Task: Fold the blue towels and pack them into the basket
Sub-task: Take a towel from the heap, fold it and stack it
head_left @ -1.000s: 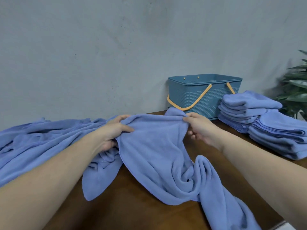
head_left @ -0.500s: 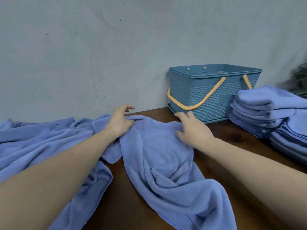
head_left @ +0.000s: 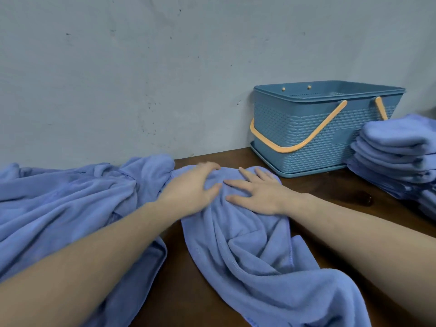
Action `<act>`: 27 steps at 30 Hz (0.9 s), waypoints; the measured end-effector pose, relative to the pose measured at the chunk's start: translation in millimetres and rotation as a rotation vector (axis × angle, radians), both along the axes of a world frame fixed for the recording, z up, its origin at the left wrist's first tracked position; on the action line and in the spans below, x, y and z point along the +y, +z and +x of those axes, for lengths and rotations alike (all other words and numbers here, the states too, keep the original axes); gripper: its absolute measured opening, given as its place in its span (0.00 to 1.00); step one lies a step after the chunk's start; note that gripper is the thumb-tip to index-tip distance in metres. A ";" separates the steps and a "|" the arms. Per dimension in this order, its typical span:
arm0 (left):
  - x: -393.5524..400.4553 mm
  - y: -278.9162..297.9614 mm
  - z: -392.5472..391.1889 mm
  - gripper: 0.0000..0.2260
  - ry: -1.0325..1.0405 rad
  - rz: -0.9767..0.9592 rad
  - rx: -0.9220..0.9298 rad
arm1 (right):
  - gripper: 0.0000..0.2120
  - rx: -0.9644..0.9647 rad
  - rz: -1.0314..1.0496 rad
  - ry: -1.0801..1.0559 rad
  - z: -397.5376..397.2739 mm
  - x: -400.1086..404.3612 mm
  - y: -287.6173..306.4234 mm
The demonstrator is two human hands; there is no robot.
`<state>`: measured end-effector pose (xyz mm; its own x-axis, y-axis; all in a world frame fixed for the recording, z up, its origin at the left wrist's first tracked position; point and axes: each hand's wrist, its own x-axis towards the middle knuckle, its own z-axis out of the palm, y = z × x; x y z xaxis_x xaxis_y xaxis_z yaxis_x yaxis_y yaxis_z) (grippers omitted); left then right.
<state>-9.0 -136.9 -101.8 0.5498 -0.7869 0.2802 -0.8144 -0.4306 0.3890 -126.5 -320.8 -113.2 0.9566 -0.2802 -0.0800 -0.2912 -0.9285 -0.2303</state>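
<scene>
- A blue towel [head_left: 247,251] lies crumpled on the brown bench [head_left: 330,187], its far end near the wall and its near end trailing off toward the bottom of the view.
- The left hand [head_left: 191,187] rests on the towel's far end, fingers bent a little over a bump of cloth; I cannot tell whether it pinches any of it or only presses.
- The right hand [head_left: 257,192] lies flat just beside the left, fingers straight and spread, palm down on the cloth and gripping nothing.
- Both hands sit close together at the middle of the far edge, likely so they can sweep outward and smooth the wrinkles before the first fold.
- A heap of unfolded towels [head_left: 66,204] lies to the left, touching the towel in hand; it looks like the supply yet to be worked.
- The basket [head_left: 318,135] stands against the wall, just behind and to the right of the hands; what shows of its inside holds no towel, and its orange handle [head_left: 304,140] is dropped down the front, which leaves the top free for packing.
- A stack of folded towels [head_left: 396,156] sits right of the basket, close to it, probably waiting to go in together.
- Judged from this, folding is partway along and packing has not started.
</scene>
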 end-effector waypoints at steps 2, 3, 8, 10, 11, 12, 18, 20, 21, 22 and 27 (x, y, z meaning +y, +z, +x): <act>-1.5 -12.6 -11.8 0.26 -0.017 0.162 0.048 | 0.38 -0.112 0.000 0.011 -1.3 -4.2 1.6; -0.2 -18.0 -11.2 0.29 -0.006 0.242 0.035 | 0.42 -0.164 0.014 0.008 -2.0 -7.0 3.5; 19.7 -11.4 2.6 0.34 0.010 0.434 0.149 | 0.53 -0.060 0.026 -0.093 -0.7 -14.9 10.5; 28.2 -8.8 5.5 0.33 -0.023 0.454 0.148 | 0.55 -0.004 0.053 -0.109 5.2 -13.8 12.4; 31.4 -8.6 7.6 0.32 -0.039 0.457 0.138 | 0.55 0.016 0.065 -0.123 9.2 -13.4 12.7; 33.9 -8.3 9.0 0.30 -0.054 0.458 0.127 | 0.55 0.035 0.068 -0.139 13.1 -13.0 12.9; 30.4 -9.9 23.0 0.35 -0.091 0.493 0.069 | 0.45 -0.164 0.082 -0.125 22.5 -8.2 3.1; 22.3 -8.6 38.4 0.27 -0.089 0.439 0.063 | 0.34 -0.325 0.038 -0.037 14.1 -3.8 4.1; 17.7 -9.0 47.9 0.25 -0.090 0.399 0.037 | 0.30 -0.342 0.044 0.003 8.6 -1.6 6.2; 13.8 -9.4 57.0 0.24 -0.091 0.363 -0.007 | 0.27 -0.310 0.061 0.033 2.8 0.6 8.5; 0.5 -11.7 66.7 0.17 -0.065 0.105 -0.182 | 0.39 0.054 0.027 0.077 -5.1 0.1 13.8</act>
